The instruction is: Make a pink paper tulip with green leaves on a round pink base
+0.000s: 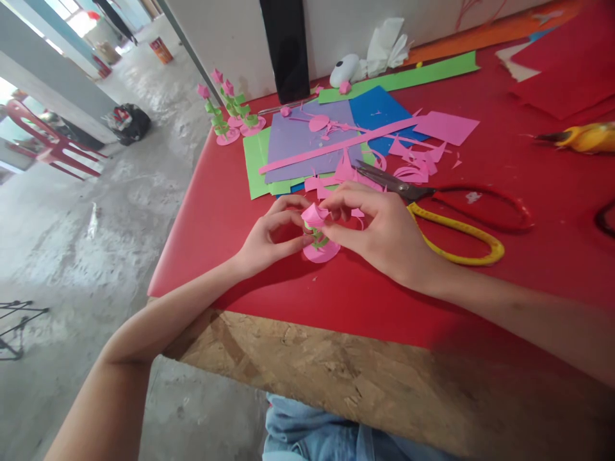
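Both hands pinch a small pink paper flower (314,218) near the table's (230,211) front edge — left hand (269,235) steadying, right hand (379,234) shaping the bloom; next comes gentle pressing onto its stem — scissors (432,205) lie just beside

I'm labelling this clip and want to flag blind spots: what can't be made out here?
Head view:
- Small pink paper flower on a green stem: mostly hidden by the left hand and right hand.
- Yellow tool: cut off by the right edge.
- White crumpled material: too small to identify.

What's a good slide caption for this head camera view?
Both hands, left and right, pinch a pink paper flower beside scissors.
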A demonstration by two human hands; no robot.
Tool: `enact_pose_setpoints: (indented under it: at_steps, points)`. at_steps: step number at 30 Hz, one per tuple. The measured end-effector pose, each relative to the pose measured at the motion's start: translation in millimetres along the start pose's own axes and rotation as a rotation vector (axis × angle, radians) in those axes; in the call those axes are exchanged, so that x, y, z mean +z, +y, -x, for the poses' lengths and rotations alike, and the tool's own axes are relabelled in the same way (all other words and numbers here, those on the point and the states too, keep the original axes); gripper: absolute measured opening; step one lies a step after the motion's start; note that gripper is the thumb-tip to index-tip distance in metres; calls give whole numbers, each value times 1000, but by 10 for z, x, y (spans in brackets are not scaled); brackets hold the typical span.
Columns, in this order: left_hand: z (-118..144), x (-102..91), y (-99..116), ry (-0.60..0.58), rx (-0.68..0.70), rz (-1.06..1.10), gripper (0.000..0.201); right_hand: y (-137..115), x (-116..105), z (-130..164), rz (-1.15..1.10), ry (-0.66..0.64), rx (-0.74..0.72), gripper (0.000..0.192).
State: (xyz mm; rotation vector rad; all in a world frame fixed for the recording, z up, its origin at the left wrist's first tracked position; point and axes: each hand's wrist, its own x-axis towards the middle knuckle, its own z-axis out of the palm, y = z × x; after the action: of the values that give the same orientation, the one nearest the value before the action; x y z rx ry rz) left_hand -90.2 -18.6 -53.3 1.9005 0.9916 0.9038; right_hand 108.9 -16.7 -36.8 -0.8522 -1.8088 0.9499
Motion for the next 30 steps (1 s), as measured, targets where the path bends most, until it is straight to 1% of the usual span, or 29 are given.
enact_pose_setpoints:
  at_steps: [6, 15, 19, 21, 24, 27, 28, 30]
  points:
    - [0, 41, -48, 51, 41, -22, 18, -12, 7, 4, -36, 5, 32, 6]
    - [-1, 63, -25, 86, 104, -76, 14, -29, 21, 16, -2, 3, 23, 8]
    - [7, 59, -48, 121, 137, -116, 14, -37, -52, 56, 13, 2, 31, 5]
    - [11, 56, -55, 131, 154, -135, 14, -47, -166, 127, 54, 26, 28, 7]
    - [16, 54, -55, 125, 166, -172, 12, -79, -445, 291, 171, 110, 36, 8]
    - [21, 57, -56, 145, 156, -185, 11, -95, -834, 496, 394, 226, 37, 10]
    - [22, 59, -58, 155, 151, -183, 12, -75, -986, 569, 468, 273, 12, 10]
    - [24, 61, -63, 172, 151, -180, 12, 42, -1330, 717, 641, 347, 49, 13]
